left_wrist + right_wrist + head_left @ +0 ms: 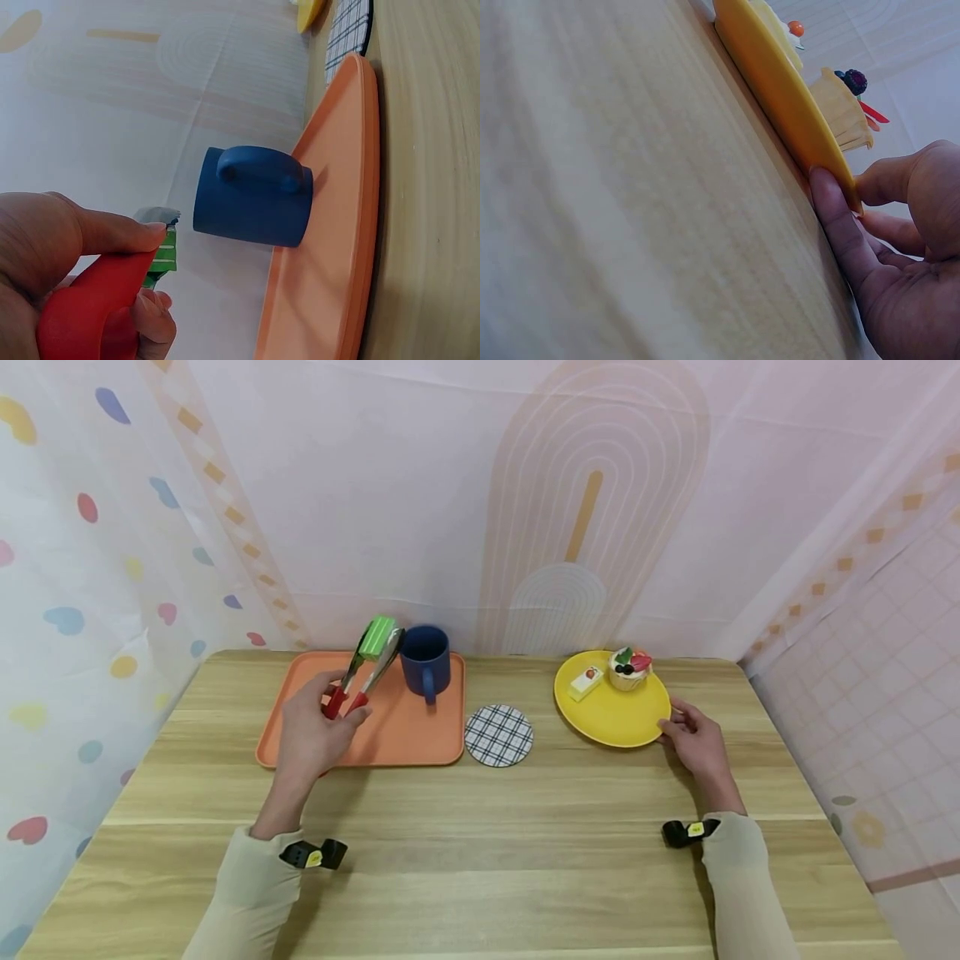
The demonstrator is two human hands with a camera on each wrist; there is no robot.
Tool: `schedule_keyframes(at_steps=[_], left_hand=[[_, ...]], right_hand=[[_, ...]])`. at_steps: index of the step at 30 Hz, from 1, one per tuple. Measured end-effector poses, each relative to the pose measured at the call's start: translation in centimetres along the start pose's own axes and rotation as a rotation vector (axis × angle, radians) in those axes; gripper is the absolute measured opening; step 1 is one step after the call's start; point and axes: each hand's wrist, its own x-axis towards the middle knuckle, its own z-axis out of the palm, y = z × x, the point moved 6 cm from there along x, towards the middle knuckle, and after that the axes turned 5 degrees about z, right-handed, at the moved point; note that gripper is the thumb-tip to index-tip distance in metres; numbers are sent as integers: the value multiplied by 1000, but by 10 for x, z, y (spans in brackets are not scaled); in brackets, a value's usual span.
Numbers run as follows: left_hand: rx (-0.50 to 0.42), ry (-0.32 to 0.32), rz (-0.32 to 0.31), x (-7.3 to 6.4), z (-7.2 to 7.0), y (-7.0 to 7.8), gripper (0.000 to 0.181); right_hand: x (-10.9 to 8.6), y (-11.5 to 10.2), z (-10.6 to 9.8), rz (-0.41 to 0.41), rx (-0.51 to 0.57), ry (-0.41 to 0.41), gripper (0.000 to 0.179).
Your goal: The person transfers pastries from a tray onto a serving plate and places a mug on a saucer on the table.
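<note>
My left hand [315,727] grips red-handled metal tongs [335,702] above the left part of an orange tray [408,739]. Between the tongs' tips is a small green block with pale stripes [377,637], held up beside a dark blue mug [424,652]. In the left wrist view, thumb and fingers lie on the red handle [97,300]. On the right, my right hand [697,742] pinches the rim of a yellow plate [615,718]. That plate carries a cupcake topped with fruit [627,675] and a small pale-yellow cake piece [585,683].
The mug stands on the tray's back right, its handle facing the front. Between tray and plate lies a round checked coaster [499,736]. A patterned curtain [405,510] hangs behind the wooden table [510,860] and along both sides.
</note>
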Motion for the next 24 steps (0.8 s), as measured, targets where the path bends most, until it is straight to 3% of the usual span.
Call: schedule_keyframes(at_steps=[24], left_hand=[[-39, -67, 46, 5, 16, 21, 54]], right_hand=[[2, 0, 0, -11, 25, -15, 54]])
